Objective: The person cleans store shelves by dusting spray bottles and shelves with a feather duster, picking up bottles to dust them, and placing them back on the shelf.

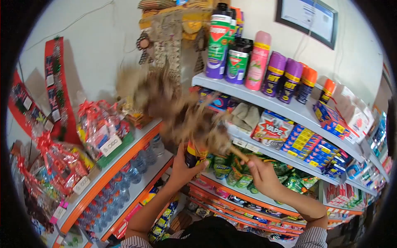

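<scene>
My right hand (pixel 262 175) is closed round the wooden handle (pixel 238 153) of a feather duster. The duster's brown and tan feathers (pixel 182 113), blurred, spread up and left from the handle. My left hand (pixel 185 167) grips a dark can (pixel 192 156) with a yellow and red band, upright just below the feathers, which hide its top. Behind the hands, green pouches (pixel 223 167) sit on a shelf.
Spray cans (pixel 218 45) line the top shelf (pixel 231 86) at the right. Boxes (pixel 273 130) fill the shelf under it. At the left are wrapped gift parcels (pixel 105 128) above rows of water bottles (pixel 111 194). A framed paper (pixel 308 18) hangs on the wall.
</scene>
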A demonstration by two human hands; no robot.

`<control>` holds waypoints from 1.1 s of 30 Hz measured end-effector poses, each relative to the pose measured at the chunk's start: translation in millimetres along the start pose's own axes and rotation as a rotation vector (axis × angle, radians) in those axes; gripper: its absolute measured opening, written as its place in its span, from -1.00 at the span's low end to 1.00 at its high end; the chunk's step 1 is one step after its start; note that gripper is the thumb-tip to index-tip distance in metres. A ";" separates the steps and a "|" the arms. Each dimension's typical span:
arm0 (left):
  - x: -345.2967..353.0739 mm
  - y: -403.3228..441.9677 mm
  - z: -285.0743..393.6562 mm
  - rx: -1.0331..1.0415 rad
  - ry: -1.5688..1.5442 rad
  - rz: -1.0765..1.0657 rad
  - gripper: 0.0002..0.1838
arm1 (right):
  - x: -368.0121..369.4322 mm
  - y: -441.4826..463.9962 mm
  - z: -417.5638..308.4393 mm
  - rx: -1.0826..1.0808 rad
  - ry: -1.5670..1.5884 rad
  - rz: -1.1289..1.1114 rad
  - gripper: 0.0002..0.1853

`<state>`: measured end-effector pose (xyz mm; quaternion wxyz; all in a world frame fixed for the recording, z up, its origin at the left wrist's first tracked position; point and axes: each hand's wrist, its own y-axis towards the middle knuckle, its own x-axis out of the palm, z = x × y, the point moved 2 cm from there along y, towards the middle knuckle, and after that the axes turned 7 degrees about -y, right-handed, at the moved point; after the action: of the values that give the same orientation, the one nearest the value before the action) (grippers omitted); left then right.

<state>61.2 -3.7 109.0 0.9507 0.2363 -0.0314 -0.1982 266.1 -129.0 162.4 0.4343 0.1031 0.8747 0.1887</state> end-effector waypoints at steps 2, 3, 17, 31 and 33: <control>-16.2 -3.7 1.6 0.105 0.200 0.069 -0.36 | 10.3 2.4 7.0 -0.061 -0.116 -0.080 -0.79; -22.0 -4.7 -5.3 0.096 0.244 0.087 -0.36 | 6.8 11.7 8.1 -0.011 -0.140 0.007 -0.79; -57.8 -25.1 -4.5 0.095 0.778 0.242 -0.39 | 56.0 3.0 -5.4 0.070 0.134 -0.054 -0.80; -51.2 -27.7 -60.4 -0.716 -0.919 0.222 -0.50 | 67.2 -20.6 3.7 0.161 0.159 0.096 -0.71; -42.5 -23.8 -65.1 -0.780 -1.026 0.230 -0.51 | 104.0 -50.0 21.8 -0.020 0.082 0.015 -0.72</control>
<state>23.5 22.1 41.7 0.8460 -0.2552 -0.4321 -0.1799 220.0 -133.4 54.4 0.3976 0.0978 0.8890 0.2048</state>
